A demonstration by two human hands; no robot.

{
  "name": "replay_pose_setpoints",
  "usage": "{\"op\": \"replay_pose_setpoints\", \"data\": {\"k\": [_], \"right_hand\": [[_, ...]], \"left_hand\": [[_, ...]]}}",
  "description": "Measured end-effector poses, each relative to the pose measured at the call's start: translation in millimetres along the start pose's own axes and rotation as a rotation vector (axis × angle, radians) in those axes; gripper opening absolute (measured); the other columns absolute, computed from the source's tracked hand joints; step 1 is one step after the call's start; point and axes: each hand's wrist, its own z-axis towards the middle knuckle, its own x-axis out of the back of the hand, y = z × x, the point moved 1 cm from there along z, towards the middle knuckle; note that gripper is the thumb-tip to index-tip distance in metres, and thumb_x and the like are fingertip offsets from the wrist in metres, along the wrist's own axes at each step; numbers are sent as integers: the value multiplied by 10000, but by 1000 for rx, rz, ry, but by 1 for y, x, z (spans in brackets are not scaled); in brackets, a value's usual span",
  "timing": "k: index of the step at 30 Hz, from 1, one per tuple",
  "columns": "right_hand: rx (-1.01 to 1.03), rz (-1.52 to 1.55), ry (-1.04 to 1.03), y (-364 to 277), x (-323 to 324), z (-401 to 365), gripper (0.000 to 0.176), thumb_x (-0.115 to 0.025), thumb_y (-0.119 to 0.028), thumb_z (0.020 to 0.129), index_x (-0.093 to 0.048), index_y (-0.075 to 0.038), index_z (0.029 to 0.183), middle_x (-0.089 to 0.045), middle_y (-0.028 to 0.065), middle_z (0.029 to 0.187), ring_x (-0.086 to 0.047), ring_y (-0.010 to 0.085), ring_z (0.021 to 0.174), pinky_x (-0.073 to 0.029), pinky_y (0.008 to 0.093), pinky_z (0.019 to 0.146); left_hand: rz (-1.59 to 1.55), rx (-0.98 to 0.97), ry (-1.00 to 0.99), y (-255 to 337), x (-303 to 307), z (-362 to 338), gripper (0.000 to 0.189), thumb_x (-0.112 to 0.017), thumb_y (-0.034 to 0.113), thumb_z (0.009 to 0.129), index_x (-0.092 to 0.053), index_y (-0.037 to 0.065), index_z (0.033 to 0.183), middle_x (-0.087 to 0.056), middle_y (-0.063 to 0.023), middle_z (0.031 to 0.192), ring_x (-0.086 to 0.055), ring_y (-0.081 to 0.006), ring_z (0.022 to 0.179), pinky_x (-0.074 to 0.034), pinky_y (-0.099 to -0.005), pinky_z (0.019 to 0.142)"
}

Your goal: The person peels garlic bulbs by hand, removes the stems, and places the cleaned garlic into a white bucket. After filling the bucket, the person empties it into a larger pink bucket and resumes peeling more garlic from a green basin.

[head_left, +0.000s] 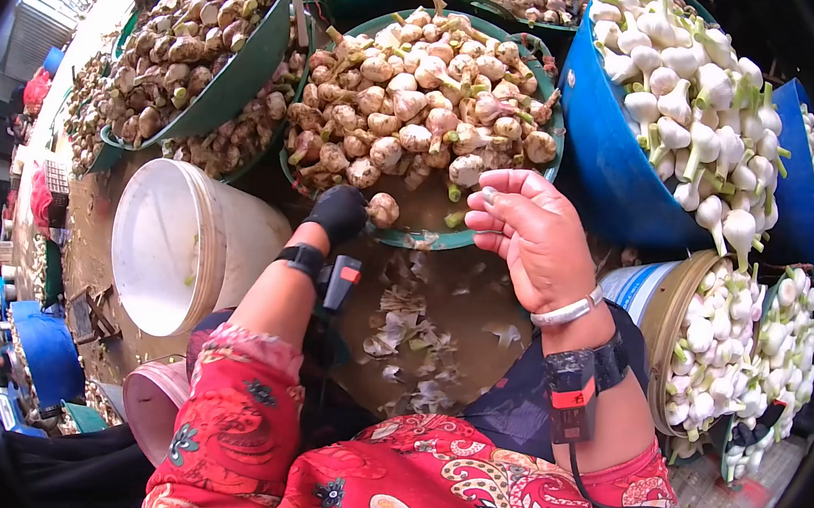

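Note:
My left hand point(338, 211), in a black glove, rests at the near rim of a green basin point(487, 234) heaped with unpeeled garlic bulbs, and its fingers close around one bulb point(383, 210). My right hand point(536, 235) is bare, lifted beside that basin's rim, with the fingers curled inward and a small pale scrap pinched at the tips. Both wrists carry black strap devices with orange parts, and the right wrist also has a silver bangle. Garlic skins point(409, 337) lie scattered on the ground between my arms.
A white bucket point(173, 246) lies tipped at left. Blue tubs point(611, 166) of peeled white garlic stand at right, a woven basket point(674, 329) of peeled bulbs below them. More green basins point(237, 81) of unpeeled garlic fill the back left.

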Motion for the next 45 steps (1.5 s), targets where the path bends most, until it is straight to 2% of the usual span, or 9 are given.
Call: {"op": "replay_pose_setpoints", "data": {"k": [4, 10, 13, 14, 23, 25, 27, 29, 45], "right_hand": [[136, -267, -45, 11, -10, 11, 555, -702, -111, 753, -507, -97, 1273, -489, 158, 1224, -526, 176, 1061, -459, 276, 820], [318, -270, -329, 33, -50, 3, 603, -664, 75, 722, -478, -55, 1280, -598, 20, 1080, -572, 84, 957, -468, 240, 839], [293, -114, -327, 35, -57, -1, 571, -699, 40, 738, -484, -39, 1261, -586, 19, 1095, -572, 83, 947, -480, 249, 840], [310, -122, -337, 37, -58, -3, 577, -733, 10, 742, -478, -20, 1259, -588, 23, 1093, -576, 87, 943, -485, 254, 846], [458, -137, -126, 41, -53, 2, 561, -805, -69, 688, -530, -15, 1174, -597, 60, 1023, -585, 113, 897, -502, 264, 802], [348, -7, -175, 33, -54, 0, 569, -794, -22, 684, -520, -8, 1182, -600, 51, 1010, -591, 113, 889, -512, 262, 782], [323, -21, -204, 36, -55, -1, 576, -789, 0, 679, -519, -9, 1188, -600, 47, 1009, -592, 111, 886, -512, 260, 782], [279, -37, -224, 42, -57, -4, 583, -784, 23, 675, -519, -9, 1193, -601, 43, 1009, -592, 109, 882, -513, 258, 782], [262, -13, -288, 46, -61, -5, 554, -729, 16, 738, -481, 32, 1233, -621, 75, 999, -618, 146, 861, -526, 266, 773]], "left_hand": [[-1013, 28, -26, 33, 87, -54, 248, -634, 61, 778, -659, 9, 1018, -658, -62, 800, -603, -128, 726, -482, -261, 695], [-1514, -202, 51, 65, 131, -147, 311, -584, 169, 880, -588, -10, 1135, -639, -49, 901, -586, -115, 790, -460, -247, 738], [-1143, -428, 432, 64, 119, -149, 378, -526, 269, 933, -561, -17, 1176, -626, -55, 1001, -578, -124, 890, -458, -253, 790], [-1643, -364, 240, 68, 112, -150, 416, -489, 319, 953, -547, -10, 1203, -605, -51, 1079, -565, -130, 955, -459, -264, 826], [-1772, -236, 220, 62, 95, -156, 268, -592, 112, 877, -607, -2, 1118, -657, -52, 967, -624, -137, 842, -494, -257, 745], [-586, -144, 210, 47, 72, -151, 256, -597, 89, 866, -616, -3, 1105, -661, -59, 960, -629, -147, 866, -495, -264, 754], [-328, -246, 284, 52, 79, -156, 279, -625, 117, 861, -617, 2, 1115, -656, -46, 951, -619, -133, 861, -494, -268, 761], [-1647, -97, 164, 63, 91, -157, 307, -644, 161, 864, -612, 10, 1130, -648, -25, 946, -606, -117, 843, -496, -272, 765], [-2007, -230, 93, 72, 119, -174, 378, -587, 105, 881, -521, -11, 1235, -614, -85, 1104, -618, -152, 915, -515, -303, 815]]}}
